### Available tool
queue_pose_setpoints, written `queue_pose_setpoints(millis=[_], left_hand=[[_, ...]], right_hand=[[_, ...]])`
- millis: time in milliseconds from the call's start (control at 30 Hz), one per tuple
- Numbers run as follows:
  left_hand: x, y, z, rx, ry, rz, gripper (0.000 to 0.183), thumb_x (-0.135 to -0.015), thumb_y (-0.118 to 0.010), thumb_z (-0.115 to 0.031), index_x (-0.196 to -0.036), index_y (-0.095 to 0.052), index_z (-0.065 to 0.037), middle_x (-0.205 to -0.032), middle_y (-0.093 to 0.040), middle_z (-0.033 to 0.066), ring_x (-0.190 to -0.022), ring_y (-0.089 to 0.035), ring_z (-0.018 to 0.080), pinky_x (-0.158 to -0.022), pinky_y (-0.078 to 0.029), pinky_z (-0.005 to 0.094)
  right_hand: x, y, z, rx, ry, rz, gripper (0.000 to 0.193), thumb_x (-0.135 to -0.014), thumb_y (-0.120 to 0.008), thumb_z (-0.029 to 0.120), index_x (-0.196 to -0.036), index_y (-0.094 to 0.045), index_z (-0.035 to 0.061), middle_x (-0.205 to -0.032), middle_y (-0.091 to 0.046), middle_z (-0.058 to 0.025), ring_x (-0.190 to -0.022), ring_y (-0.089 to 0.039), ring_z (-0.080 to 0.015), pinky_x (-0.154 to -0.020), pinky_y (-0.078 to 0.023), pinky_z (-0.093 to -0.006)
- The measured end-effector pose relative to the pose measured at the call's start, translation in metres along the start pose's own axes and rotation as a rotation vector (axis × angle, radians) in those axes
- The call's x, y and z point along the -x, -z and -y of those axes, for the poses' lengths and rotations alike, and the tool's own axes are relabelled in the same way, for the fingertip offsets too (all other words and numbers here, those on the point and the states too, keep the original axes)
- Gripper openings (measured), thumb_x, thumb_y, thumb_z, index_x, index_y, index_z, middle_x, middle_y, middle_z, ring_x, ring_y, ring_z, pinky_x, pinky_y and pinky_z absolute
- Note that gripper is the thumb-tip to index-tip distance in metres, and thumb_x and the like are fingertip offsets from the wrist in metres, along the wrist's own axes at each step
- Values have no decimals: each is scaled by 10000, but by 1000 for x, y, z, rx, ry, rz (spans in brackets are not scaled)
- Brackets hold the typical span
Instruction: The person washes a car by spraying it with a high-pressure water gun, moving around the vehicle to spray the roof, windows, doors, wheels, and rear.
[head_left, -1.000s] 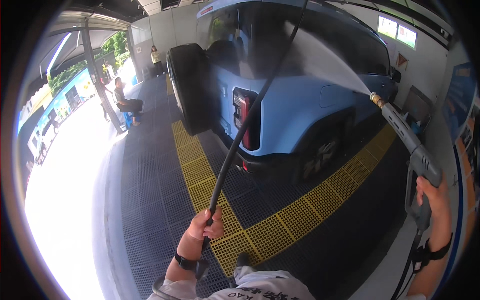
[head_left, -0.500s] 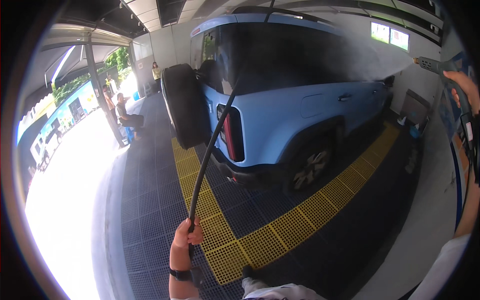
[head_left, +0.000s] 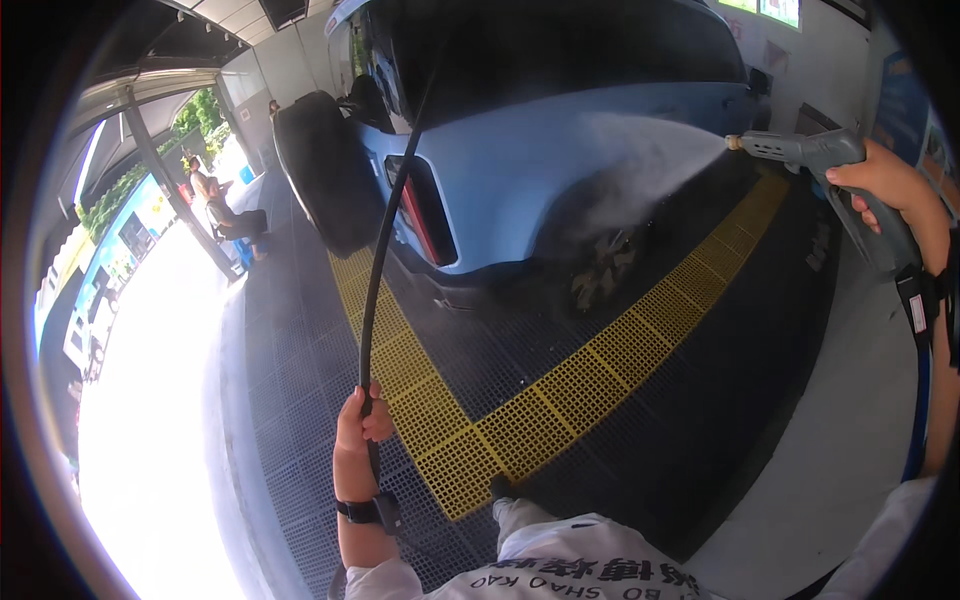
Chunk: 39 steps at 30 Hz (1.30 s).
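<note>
My right hand [head_left: 885, 190], at the right, is wrapped round the grip of a grey pressure washer gun [head_left: 800, 148]. A fan of water spray [head_left: 660, 150] leaves its brass tip toward the rear side of a light blue car [head_left: 510, 190], over the rear wheel arch. The rear wheel [head_left: 600, 270] shows partly through the mist. Low and left of centre, my left hand [head_left: 364, 415] is closed round a black hose [head_left: 374, 290] that runs up in front of the car's tail light [head_left: 428, 215]. A dark wristband [head_left: 370, 511] sits on my left wrist.
Dark grid floor tiles [head_left: 290, 400] with a yellow tile border [head_left: 560, 410] lie around the car. A covered spare wheel [head_left: 315, 170] juts from its back. At the left, people sit by the bright open doorway [head_left: 150, 400]. A pale wall [head_left: 830, 400] stands right.
The gun has come left and nearer, and its spray has dropped from the side windows to the rear wheel arch. My view has tilted down. My left hand still grips the hose.
</note>
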<state>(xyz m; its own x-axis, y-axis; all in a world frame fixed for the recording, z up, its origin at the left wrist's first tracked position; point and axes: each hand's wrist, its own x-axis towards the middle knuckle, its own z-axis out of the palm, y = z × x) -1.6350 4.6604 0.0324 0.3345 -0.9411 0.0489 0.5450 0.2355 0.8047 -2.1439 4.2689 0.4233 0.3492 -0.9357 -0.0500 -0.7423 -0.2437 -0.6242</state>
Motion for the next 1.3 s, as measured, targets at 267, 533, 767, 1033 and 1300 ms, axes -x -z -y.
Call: queue_pose_setpoints(millis=[267, 533, 767, 1033, 1300], left_hand=[[-46, -11, 41, 95, 66, 40, 320, -1059, -382, -430, -1055, -496, -131, -549, -362, -71, -400, -311, 22, -384, -303, 214], [-101, -27, 78, 65, 38, -10, 293, -1043, -443, -403, -1045, -521, -120, -568, -391, -65, -414, -320, 25, -381, -278, 204], [-159, -71, 122, 314, 82, -75, 276, -1064, -394, -381, -1070, -501, -127, -569, -385, -71, -416, -327, 19, -404, -299, 206], [-219, -164, 214, 387, 7, -130, 265, -1051, -429, -350, -1063, -530, -104, -566, -380, -70, -428, -329, 25, -399, -300, 202], [-242, -305, 312, 313, -89, -305, 278, -1047, -432, -380, -1081, -529, -122, -558, -373, -68, -416, -337, 27, -407, -303, 209]], right_hand=[[28, -131, -18, 298, 739, 342, 328, -803, -753, 295, -886, -643, -3, -575, -564, -43, -452, -538, -121, -541, -454, -293], [-126, -83, -81, 180, 43, 283, 182, -852, -679, 116, -930, -618, -37, -569, -533, -17, -407, -496, -94, -424, -426, -265], [-157, -116, -70, 294, 265, 749, 577, -776, -778, 358, -1282, -640, 118, -959, -724, -162, -926, -692, -297, -914, -490, -373], [-343, -73, -225, -155, 141, 498, 285, -854, -684, 83, -1113, -620, -20, -683, -557, -24, -457, -506, -81, -441, -420, -251], [-558, -38, -411, -374, 89, 409, 235, -861, -728, 212, -925, -581, 39, -614, -552, -16, -427, -513, -107, -412, -437, -284]])
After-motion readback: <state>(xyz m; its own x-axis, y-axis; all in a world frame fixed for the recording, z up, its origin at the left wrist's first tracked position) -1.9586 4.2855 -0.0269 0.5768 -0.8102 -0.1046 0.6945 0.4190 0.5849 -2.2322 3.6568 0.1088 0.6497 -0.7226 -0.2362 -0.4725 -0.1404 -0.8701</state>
